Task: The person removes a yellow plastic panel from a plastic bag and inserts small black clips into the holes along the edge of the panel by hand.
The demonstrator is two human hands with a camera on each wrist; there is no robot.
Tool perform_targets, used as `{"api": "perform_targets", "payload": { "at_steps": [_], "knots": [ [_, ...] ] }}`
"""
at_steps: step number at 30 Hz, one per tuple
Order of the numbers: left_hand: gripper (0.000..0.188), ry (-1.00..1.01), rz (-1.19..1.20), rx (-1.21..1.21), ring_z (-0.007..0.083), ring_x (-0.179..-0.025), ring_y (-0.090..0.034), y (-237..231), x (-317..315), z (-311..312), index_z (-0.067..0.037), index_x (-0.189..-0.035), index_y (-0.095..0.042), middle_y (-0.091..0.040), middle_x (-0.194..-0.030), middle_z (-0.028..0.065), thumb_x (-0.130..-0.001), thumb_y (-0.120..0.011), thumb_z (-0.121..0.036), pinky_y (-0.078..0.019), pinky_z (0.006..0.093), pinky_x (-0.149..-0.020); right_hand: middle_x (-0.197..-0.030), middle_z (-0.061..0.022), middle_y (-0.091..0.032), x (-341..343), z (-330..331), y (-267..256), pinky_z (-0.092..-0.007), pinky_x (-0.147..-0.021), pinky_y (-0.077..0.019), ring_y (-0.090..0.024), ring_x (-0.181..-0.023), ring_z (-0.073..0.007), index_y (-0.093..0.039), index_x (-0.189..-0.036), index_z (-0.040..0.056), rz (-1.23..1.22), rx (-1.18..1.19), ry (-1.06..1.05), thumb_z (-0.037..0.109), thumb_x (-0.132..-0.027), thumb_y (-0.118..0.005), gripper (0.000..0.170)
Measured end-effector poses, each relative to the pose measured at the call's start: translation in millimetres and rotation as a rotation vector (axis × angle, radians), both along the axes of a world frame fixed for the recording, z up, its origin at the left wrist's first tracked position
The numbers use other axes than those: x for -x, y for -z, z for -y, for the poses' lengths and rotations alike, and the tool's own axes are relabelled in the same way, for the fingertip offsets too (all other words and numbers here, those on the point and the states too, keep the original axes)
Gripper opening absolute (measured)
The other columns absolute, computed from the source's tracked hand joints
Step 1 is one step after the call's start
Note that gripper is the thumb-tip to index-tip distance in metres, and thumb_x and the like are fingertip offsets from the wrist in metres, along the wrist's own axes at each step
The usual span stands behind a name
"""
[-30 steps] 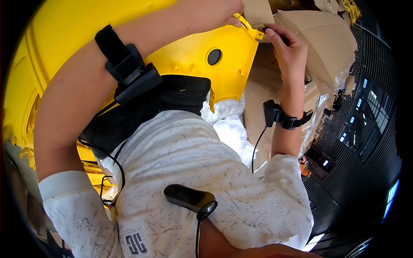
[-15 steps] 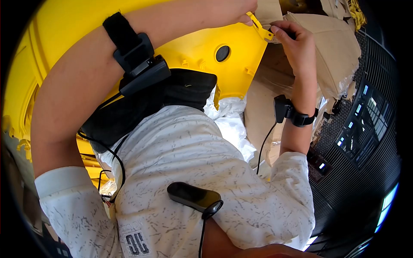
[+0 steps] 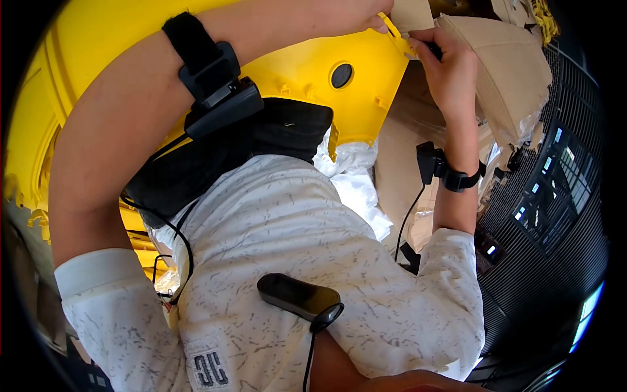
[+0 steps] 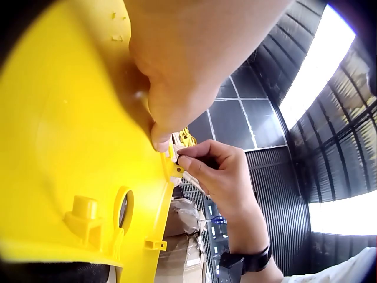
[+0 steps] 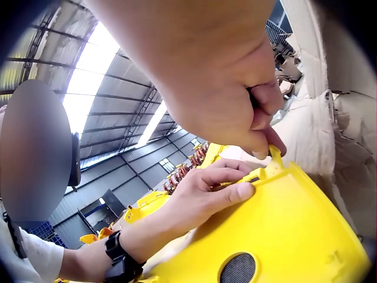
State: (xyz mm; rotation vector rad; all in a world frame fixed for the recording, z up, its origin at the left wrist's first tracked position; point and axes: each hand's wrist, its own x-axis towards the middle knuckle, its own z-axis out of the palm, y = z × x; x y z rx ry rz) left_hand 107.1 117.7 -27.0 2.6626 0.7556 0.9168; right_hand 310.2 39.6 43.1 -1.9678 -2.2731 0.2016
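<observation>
A large yellow plastic panel with a round dark mesh-covered hole fills the upper left of the head view. My left hand grips its far edge; the right wrist view shows that thumb lying along the panel's face. Close by, at the panel's corner, a small yellow tab with a hole sticks out. Thumb and fingers of my right hand pinch a small dark piece right at this tab. Its shape is mostly hidden by the fingertips.
Brown cardboard stands beyond the right hand. Clear plastic wrap lies below the panel's edge. A black pad sits between panel and shirt. Black cables run from both wrist cameras. More yellow parts stand behind in the hall.
Both hands and the panel edge have shifted right in the head view, mostly during the first half second. The right hand's fingertips stay at the tab, and the left hand keeps its grip.
</observation>
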Motion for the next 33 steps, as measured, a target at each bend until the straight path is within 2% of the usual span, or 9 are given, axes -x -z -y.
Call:
{"api": "perform_targets", "payload": {
  "at_steps": [2,5,7,10,14,19,28,32,33],
  "knots": [
    [0.02,-0.013,-0.07,0.009,0.0213,-0.096,-0.054,-2,-1,0,-0.015,-0.078,-0.073,-0.062,-0.088,0.0012,-0.073,-0.073,-0.034,-0.0379,0.0372,-0.082,-0.08,-0.0156,-0.069,-2,3,3,-0.0353,-0.065,-0.0508,-0.066,-0.07,-0.0317,-0.071,-0.093,0.0025,-0.001,-0.029,-0.029,0.012,-0.084,-0.068,0.013],
    [0.02,0.008,-0.039,-0.001,0.0212,-0.096,-0.054,-1,0,-1,-0.015,-0.078,-0.073,-0.062,-0.088,0.0012,-0.073,-0.073,-0.035,-0.0378,0.0377,-0.082,-0.077,-0.0153,-0.068,-5,3,6,-0.0336,-0.064,-0.0505,-0.066,-0.067,-0.0274,-0.071,-0.093,0.0012,-0.008,-0.094,-0.099,0.011,-0.083,-0.069,0.014],
    [0.02,0.008,-0.045,0.014,0.0213,-0.096,-0.054,-2,0,-2,-0.015,-0.078,-0.074,-0.062,-0.088,0.001,-0.073,-0.073,-0.034,-0.0379,0.0379,-0.082,-0.075,-0.0148,-0.068,-12,-3,8,-0.0318,-0.063,-0.0499,-0.065,-0.064,-0.0217,-0.07,-0.093,-0.0004,-0.143,0.036,0.073,0.01,-0.084,-0.069,0.015],
    [0.019,0.012,-0.035,0.021,0.0213,-0.097,-0.054,0,0,-1,-0.015,-0.078,-0.074,-0.063,-0.089,0.0007,-0.073,-0.073,-0.034,-0.0381,0.0381,-0.082,-0.073,-0.0141,-0.067,-16,-6,9,-0.03,-0.062,-0.0493,-0.063,-0.063,-0.0167,-0.069,-0.093,-0.0018,-0.208,0.077,0.081,0.01,-0.084,-0.069,0.015],
    [0.019,0.024,-0.044,0.03,0.0211,-0.098,-0.054,-1,1,-2,-0.016,-0.078,-0.074,-0.063,-0.088,0.0004,-0.072,-0.074,-0.035,-0.0384,0.0384,-0.082,-0.076,-0.0146,-0.069,-8,-2,1,-0.031,-0.064,-0.0502,-0.066,-0.066,-0.0216,-0.07,-0.093,-0.0005,-0.138,0.097,0.069,0.011,-0.084,-0.069,0.015],
    [0.02,0.031,-0.036,0.028,0.0208,-0.098,-0.055,-2,0,-2,-0.016,-0.079,-0.074,-0.063,-0.088,0.0001,-0.073,-0.074,-0.035,-0.0385,0.0385,-0.082,-0.082,-0.0144,-0.071,1,-1,-7,-0.0341,-0.068,-0.0515,-0.068,-0.075,-0.0315,-0.07,-0.092,0.0017,0.014,0.056,-0.033,0.01,-0.083,-0.068,0.013],
    [0.02,0.024,-0.097,0.041,0.0206,-0.099,-0.054,-2,0,-1,-0.017,-0.08,-0.075,-0.064,-0.09,0.0002,-0.075,-0.073,-0.036,-0.0384,0.0385,-0.083,-0.082,-0.0148,-0.07,-8,-22,-8,-0.0334,-0.069,-0.051,-0.067,-0.075,-0.0279,-0.069,-0.091,-0.0007,-0.013,0.258,-0.042,0.008,-0.081,-0.068,0.014],
    [0.02,0.015,-0.09,0.026,0.0207,-0.099,-0.054,-2,0,-3,-0.015,-0.08,-0.074,-0.064,-0.09,0.0004,-0.075,-0.073,-0.035,-0.0384,0.0386,-0.083,-0.081,-0.0138,-0.07,-8,-16,-7,-0.0325,-0.069,-0.0511,-0.067,-0.074,-0.0246,-0.07,-0.091,-0.001,0.062,0.142,-0.057,0.008,-0.082,-0.068,0.014],
    [0.02,0.012,-0.089,0.025,0.0207,-0.099,-0.054,-2,0,-4,-0.015,-0.08,-0.074,-0.064,-0.09,0.0004,-0.075,-0.073,-0.035,-0.0384,0.0386,-0.083,-0.081,-0.0135,-0.07,-8,-15,-5,-0.0315,-0.068,-0.051,-0.067,-0.073,-0.0229,-0.07,-0.092,-0.001,-0.025,0.144,-0.003,0.009,-0.082,-0.068,0.014]
  ]
}}
